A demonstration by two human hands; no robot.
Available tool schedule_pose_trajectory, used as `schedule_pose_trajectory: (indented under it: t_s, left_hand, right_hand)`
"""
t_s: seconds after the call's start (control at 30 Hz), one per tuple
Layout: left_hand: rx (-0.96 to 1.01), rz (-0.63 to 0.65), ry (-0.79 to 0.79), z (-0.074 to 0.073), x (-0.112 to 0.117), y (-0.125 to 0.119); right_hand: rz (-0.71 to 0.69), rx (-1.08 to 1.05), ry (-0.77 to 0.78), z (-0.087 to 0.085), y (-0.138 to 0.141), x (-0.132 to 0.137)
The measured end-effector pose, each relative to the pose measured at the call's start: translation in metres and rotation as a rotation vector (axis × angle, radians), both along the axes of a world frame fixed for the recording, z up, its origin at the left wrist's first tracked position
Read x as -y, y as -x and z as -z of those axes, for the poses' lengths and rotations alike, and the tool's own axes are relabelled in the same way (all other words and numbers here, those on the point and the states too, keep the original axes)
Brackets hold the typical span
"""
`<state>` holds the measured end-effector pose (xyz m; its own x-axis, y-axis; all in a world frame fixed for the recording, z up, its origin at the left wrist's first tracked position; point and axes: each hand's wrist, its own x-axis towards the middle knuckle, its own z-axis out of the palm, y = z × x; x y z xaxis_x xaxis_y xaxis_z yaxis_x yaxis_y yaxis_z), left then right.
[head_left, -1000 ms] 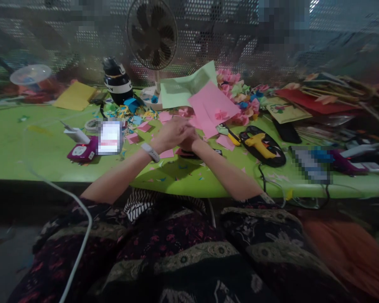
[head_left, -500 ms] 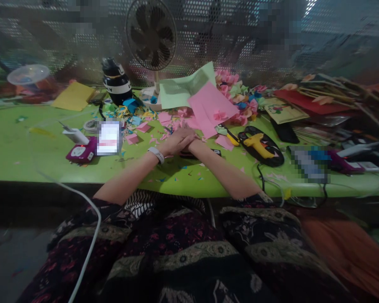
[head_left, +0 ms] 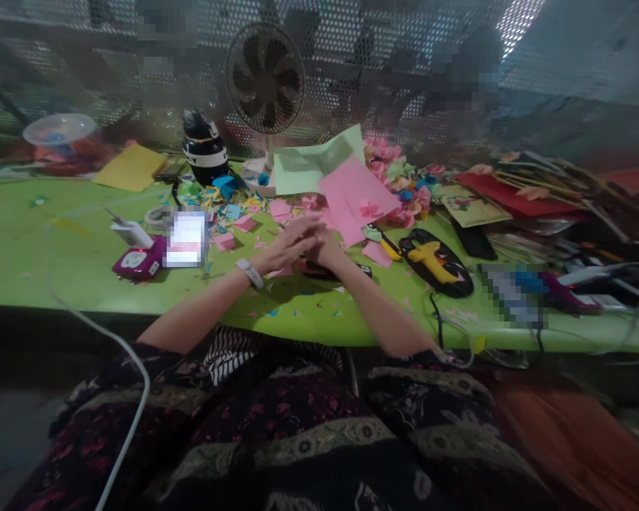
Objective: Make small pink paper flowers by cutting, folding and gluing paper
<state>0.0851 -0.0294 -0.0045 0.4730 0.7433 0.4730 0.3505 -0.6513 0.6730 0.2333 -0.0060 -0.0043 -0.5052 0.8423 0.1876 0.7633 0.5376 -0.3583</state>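
My left hand [head_left: 287,247], with a white band on the wrist, has its fingers stretched toward my right hand [head_left: 320,247]. The two meet over the middle of the green table [head_left: 234,294]. Most of the right hand's fingers are hidden behind the left hand, and nothing shows held in either. Under the wrists lies a dark flat object [head_left: 365,271], partly covered. Beyond the hands are a pink paper sheet [head_left: 356,195], a light green sheet [head_left: 303,170] and pink paper squares [head_left: 225,241]. A yellow glue gun [head_left: 434,261] rests on a black pad to the right.
A lit phone [head_left: 186,238] and a purple power adapter [head_left: 138,262] are on the left. Behind stand a black bottle [head_left: 205,149] and a fan [head_left: 266,78]. Paper flowers [head_left: 386,152] are heaped at the back, and a white cable [head_left: 133,419] hangs in front.
My left hand has shifted from lying on top of the right to its left side, with the fingers lifting. The left forearm swung slightly outward. The view tilted up a little.
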Motion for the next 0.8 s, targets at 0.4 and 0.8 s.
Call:
schedule_pose_trajectory:
  t_s: [0.4, 0.8]
  left_hand:
    - [-0.048, 0.006, 0.667, -0.003, 0.012, 0.011]
    - [0.097, 0.061, 0.641, 0.002, 0.002, 0.024]
  right_hand:
    - [-0.235, 0.091, 0.269, -0.061, -0.049, 0.02]
    - [-0.033, 0.215, 0.06, -0.06, -0.06, 0.025]
